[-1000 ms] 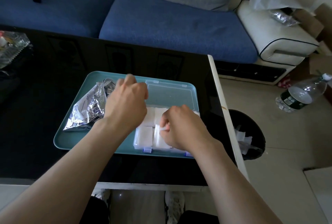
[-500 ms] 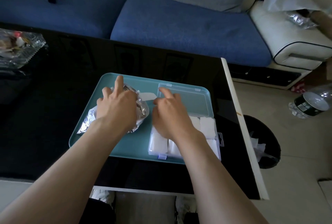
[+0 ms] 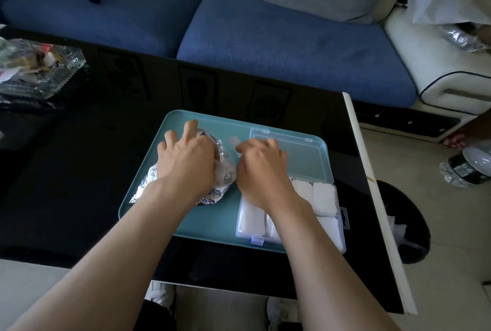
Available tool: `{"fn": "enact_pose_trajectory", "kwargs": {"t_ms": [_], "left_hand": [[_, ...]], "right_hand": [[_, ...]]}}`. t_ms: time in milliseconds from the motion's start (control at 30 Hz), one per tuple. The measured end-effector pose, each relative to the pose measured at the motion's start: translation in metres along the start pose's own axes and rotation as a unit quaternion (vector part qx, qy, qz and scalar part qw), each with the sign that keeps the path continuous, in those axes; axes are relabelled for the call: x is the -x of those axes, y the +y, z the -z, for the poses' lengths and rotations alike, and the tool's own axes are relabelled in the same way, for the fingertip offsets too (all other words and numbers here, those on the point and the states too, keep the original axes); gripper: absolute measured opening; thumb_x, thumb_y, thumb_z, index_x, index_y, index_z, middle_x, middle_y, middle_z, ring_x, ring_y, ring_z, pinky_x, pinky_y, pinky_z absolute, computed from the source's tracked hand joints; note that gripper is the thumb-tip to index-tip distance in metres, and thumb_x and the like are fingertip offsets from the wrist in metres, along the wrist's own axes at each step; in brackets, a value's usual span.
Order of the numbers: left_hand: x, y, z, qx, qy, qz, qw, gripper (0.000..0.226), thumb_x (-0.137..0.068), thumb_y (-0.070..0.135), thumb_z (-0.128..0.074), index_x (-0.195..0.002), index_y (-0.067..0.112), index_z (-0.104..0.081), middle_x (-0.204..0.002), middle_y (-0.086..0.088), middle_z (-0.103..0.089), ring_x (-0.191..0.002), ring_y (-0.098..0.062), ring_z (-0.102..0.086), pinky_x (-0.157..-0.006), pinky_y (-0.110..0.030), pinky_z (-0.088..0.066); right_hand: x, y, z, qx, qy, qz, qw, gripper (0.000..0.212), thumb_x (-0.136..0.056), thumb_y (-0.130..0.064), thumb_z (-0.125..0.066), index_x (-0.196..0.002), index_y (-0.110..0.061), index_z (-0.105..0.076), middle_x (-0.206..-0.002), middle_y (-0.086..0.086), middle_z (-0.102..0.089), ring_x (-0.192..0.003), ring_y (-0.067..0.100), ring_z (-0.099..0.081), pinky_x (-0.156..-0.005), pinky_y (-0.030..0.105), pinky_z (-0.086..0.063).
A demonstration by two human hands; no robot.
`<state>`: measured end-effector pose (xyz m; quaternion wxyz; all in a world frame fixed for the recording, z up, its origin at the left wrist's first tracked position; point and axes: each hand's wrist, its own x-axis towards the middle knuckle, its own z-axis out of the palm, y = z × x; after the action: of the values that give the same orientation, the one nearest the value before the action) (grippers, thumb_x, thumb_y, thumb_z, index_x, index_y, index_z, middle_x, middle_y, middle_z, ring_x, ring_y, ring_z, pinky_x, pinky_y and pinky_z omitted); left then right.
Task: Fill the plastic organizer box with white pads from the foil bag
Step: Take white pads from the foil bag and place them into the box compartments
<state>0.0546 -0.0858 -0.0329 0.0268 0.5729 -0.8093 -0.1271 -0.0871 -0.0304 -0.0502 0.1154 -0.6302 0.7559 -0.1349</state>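
A crumpled silver foil bag lies on the left half of a teal tray. My left hand grips the bag from above, with two fingers reaching past it. The clear plastic organizer box stands on the tray's right half, its lid folded open behind it. White pads fill several compartments. My right hand hovers over the box's back left corner with curled fingers and seems to pinch a blurred white pad by the bag's mouth. My forearm hides part of the box.
The tray sits on a black glossy table near its right edge. A glass dish with clutter stands at far left. On the floor to the right are a black bin and a water bottle. A blue sofa lies behind.
Both hands left the box and went to the foil bag. My left hand settled on the bag. My right hand's fingers curled near the bag's mouth. The view shifted.
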Motion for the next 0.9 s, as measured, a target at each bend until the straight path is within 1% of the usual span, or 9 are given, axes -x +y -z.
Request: {"fn": "enact_pose_trajectory", "kwargs": {"t_ms": [133,200,300,367,467,600,767,833,900], "left_hand": [[0.000,0.004,0.005,0.028,0.033,-0.025,0.999,0.026,-0.098,0.034,-0.059,-0.120,0.037,-0.074,-0.174,-0.006,-0.009,-0.159,-0.043,0.000,-0.126,-0.057,-0.006],[-0.001,0.006,0.004,0.060,0.060,-0.034,0.996,0.026,-0.099,0.029,-0.059,-0.120,0.029,-0.075,-0.173,-0.007,-0.016,-0.160,-0.039,-0.001,-0.125,-0.057,-0.007],[-0.005,0.009,0.003,0.105,0.126,-0.043,0.985,0.022,-0.097,0.020,-0.065,-0.116,0.023,-0.076,-0.163,-0.004,-0.037,-0.155,-0.033,-0.018,-0.116,-0.052,-0.021],[-0.005,0.015,0.005,0.156,0.188,-0.058,0.968,0.016,-0.097,0.017,-0.066,-0.109,0.021,-0.076,-0.142,-0.001,-0.057,-0.142,-0.030,-0.034,-0.099,-0.042,-0.028],[-0.002,0.022,0.013,0.235,0.246,-0.086,0.936,0.012,-0.097,0.014,-0.064,-0.104,0.017,-0.073,-0.099,0.010,-0.065,-0.117,-0.025,-0.054,-0.087,-0.037,-0.037],[0.000,0.033,0.022,0.373,0.225,-0.044,0.899,0.011,-0.099,0.017,-0.063,-0.102,0.020,-0.073,-0.087,0.011,-0.072,-0.079,-0.016,-0.069,-0.069,-0.034,-0.054],[0.007,0.059,0.024,0.673,-0.002,0.061,0.737,0.014,-0.105,0.006,-0.059,-0.112,0.004,-0.071,-0.106,-0.022,-0.075,-0.088,-0.028,-0.080,-0.073,-0.037,-0.067],[0.009,0.068,0.025,0.743,-0.081,0.095,0.658,0.020,-0.107,0.009,-0.053,-0.115,0.001,-0.070,-0.111,-0.025,-0.075,-0.089,-0.034,-0.079,-0.082,-0.044,-0.066],[0.010,0.075,0.027,0.788,-0.123,0.127,0.589,0.028,-0.111,0.018,-0.048,-0.120,-0.002,-0.065,-0.112,-0.025,-0.074,-0.087,-0.033,-0.079,-0.078,-0.043,-0.066]], "right_hand": [[-0.002,-0.002,0.004,-0.132,0.159,-0.001,0.978,0.027,-0.101,-0.006,-0.058,-0.117,-0.011,-0.078,-0.111,0.006,-0.074,-0.102,0.023,-0.067,-0.092,0.039,-0.055],[-0.001,-0.004,0.008,-0.186,0.215,-0.019,0.958,0.022,-0.098,-0.005,-0.063,-0.110,-0.014,-0.080,-0.097,0.000,-0.076,-0.087,0.017,-0.070,-0.083,0.038,-0.058],[0.004,-0.005,0.017,-0.280,0.262,-0.073,0.921,0.042,-0.096,-0.002,-0.066,-0.135,-0.018,-0.062,-0.087,-0.013,-0.069,-0.077,0.004,-0.067,-0.074,0.021,-0.054],[0.007,-0.003,0.026,-0.345,0.287,-0.116,0.886,0.053,-0.095,-0.002,-0.067,-0.143,-0.020,-0.051,-0.083,-0.011,-0.068,-0.077,0.000,-0.066,-0.069,0.012,-0.048],[0.010,-0.002,0.046,-0.462,0.287,-0.189,0.818,0.041,-0.091,-0.001,-0.066,-0.124,-0.026,-0.068,-0.083,-0.009,-0.075,-0.076,0.000,-0.070,-0.067,0.016,-0.052],[0.017,0.000,0.062,-0.591,0.244,-0.261,0.723,0.023,-0.091,-0.006,-0.067,-0.102,-0.024,-0.077,-0.089,-0.003,-0.078,-0.083,0.012,-0.073,-0.066,0.024,-0.054],[0.026,0.003,0.069,-0.557,0.183,-0.214,0.781,0.015,-0.090,-0.011,-0.070,-0.098,-0.019,-0.080,-0.083,-0.002,-0.080,-0.079,0.010,-0.076,-0.066,0.020,-0.056],[0.029,0.005,0.068,-0.514,0.186,-0.193,0.815,0.012,-0.090,-0.014,-0.073,-0.096,-0.021,-0.081,-0.081,-0.006,-0.080,-0.079,0.006,-0.076,-0.064,0.017,-0.056],[0.031,0.013,0.066,-0.450,0.199,-0.172,0.853,0.011,-0.091,-0.017,-0.075,-0.094,-0.024,-0.082,-0.080,-0.011,-0.078,-0.079,0.001,-0.074,-0.065,0.016,-0.058]]}}
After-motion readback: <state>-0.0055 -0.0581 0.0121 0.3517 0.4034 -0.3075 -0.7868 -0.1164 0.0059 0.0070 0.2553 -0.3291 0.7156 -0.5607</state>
